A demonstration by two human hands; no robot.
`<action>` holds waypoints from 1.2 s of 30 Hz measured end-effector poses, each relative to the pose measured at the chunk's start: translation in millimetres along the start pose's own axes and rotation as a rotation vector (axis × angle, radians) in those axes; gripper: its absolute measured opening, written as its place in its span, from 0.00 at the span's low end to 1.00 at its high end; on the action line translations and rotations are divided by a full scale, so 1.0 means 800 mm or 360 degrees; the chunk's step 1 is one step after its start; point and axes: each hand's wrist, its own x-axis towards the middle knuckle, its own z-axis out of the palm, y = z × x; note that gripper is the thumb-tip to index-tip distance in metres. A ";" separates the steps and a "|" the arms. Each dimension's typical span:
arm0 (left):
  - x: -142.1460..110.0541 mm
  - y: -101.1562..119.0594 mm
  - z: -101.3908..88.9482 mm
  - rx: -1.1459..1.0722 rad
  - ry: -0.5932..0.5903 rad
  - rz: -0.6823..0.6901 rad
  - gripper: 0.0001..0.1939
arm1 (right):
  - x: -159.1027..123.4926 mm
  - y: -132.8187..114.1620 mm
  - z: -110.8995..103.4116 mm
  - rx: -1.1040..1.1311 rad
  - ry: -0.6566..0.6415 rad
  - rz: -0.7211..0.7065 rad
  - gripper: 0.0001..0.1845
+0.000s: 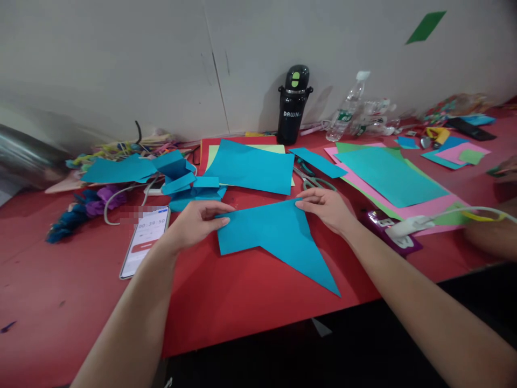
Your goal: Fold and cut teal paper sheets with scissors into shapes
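Observation:
A folded blue paper sheet (278, 237) lies on a red sheet (242, 302) in front of me, its pointed corner reaching toward the table's near edge. My left hand (197, 222) pinches the sheet's left upper corner, fingers closed on the edge. At the top fold, my right hand (327, 207) presses down with fingers curled on the paper's upper corner.
A phone (144, 240) showing a timer lies at the left. Blue paper scraps (177, 178), flat blue sheets (252, 167), scissors (315, 180), a black bottle (294, 105), a plastic bottle (347, 108) and stacked coloured paper (391, 178) sit behind. Another person's arm (490, 237) is at the right.

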 end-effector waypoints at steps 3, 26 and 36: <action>-0.004 0.009 0.006 0.0026 -0.0258 0.0025 0.16 | -0.002 -0.008 0.002 -0.0072 -0.0078 0.0009 0.17; -0.009 0.028 0.043 -0.0131 0.0048 -0.0009 0.11 | -0.019 -0.034 0.032 -0.0218 -0.0602 0.0000 0.15; -0.004 0.024 0.049 -0.0157 -0.0092 -0.0038 0.11 | -0.021 -0.024 0.033 -0.0242 -0.0546 -0.0021 0.12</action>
